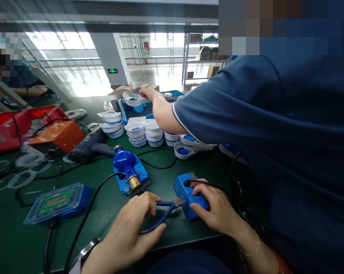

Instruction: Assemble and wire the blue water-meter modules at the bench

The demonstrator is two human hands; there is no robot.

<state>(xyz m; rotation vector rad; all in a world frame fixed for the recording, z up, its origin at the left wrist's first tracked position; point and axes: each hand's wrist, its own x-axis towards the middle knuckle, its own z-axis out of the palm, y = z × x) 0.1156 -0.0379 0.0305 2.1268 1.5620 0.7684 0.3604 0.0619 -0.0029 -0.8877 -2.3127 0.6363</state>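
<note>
My left hand (pixel 129 224) is wrapped round the blue handles of a pair of cutting pliers (pixel 166 215). Their metal jaws touch or nearly touch the side of a blue plastic box (pixel 179 186). My right hand (pixel 217 209) grips that box from the right, fingers on its top, and a black cable (pixel 212 183) comes out of it under a black fitting. To the left lies a blue water meter body (pixel 125 160) with brass threaded ends, on a blue base. A blue box with a clear lid and green circuit board (pixel 56 203) sits further left.
Another person's arm (pixel 166 112) reaches across from the right, holding a white ring-shaped part (pixel 132 99) over a blue tray (pixel 123 110). Stacked white housings (pixel 136 131) line the back. An orange unit (pixel 59 137), a heat gun (pixel 88 146) and a red bin (pixel 6 133) stand left.
</note>
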